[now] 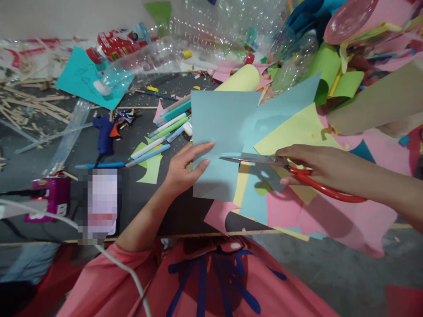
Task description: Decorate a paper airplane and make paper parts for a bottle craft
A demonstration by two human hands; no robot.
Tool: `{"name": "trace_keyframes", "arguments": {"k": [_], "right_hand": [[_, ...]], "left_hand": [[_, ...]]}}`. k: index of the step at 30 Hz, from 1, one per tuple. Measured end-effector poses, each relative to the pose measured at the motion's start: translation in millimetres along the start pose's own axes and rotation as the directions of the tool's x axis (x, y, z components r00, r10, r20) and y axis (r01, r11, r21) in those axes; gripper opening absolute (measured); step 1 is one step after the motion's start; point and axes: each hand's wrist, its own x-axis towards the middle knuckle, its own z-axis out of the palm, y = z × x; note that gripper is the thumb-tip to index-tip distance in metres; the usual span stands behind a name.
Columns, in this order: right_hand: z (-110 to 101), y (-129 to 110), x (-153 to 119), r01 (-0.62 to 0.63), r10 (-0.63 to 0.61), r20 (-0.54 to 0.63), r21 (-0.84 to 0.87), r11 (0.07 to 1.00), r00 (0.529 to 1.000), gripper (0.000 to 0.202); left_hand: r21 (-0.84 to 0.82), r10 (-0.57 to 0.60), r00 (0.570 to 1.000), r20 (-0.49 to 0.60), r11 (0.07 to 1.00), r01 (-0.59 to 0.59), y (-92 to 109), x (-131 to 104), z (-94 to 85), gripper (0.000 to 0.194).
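The left hand (pixel 185 169) sits just left of the frame's centre, its bare forearm rising from the lower middle out of a pink sleeve. The palm faces down, the fingers (pixel 201 147) stretched flat toward the right with the thumb spread below them. The right hand (pixel 307 165) enters from the right edge at mid-height, forearm bare, wrist level. Its fingers are curled closed toward the left, knuckles up, thumb along the top.
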Motion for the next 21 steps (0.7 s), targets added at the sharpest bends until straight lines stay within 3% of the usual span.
{"name": "trace_keyframes", "arguments": {"k": [11, 16, 21], "right_hand": [[-5, -6, -3, 0.029, -0.029, -0.008, -0.010, 1.000, 1.000, 0.084], [-12, -15, -7, 0.024, -0.024, 0.012, -0.028, 0.999, 1.000, 0.075], [-14, -15, -5, -0.039, 0.046, 0.104, -0.072, 0.997, 0.994, 0.061]], "left_hand": [[0.010, -0.011, 1.000, 0.022, 1.000, 0.011, -3, 0, 1.4, 0.030], [-0.043, -0.017, 0.999, 0.031, 0.999, 0.018, -2, 0, 1.7, 0.032], [-0.056, -0.032, 0.998, 0.060, 0.998, 0.036, -1, 0, 1.7, 0.033]]}}
